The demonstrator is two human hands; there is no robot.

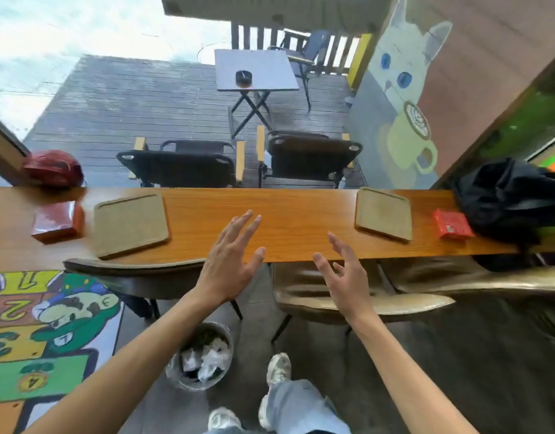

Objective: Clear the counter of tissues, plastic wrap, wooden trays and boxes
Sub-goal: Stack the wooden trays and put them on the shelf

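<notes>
Head view showed two wooden trays, one left [130,224] and one right [384,213], lying flat on the surface [285,211], a red box [57,221] beside one and a red packet [452,228] beside the other. Both hands, left [230,264] and right [348,277], hovered between them, fingers spread, holding nothing.

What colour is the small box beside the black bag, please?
Red box, seen in the head view.
</notes>
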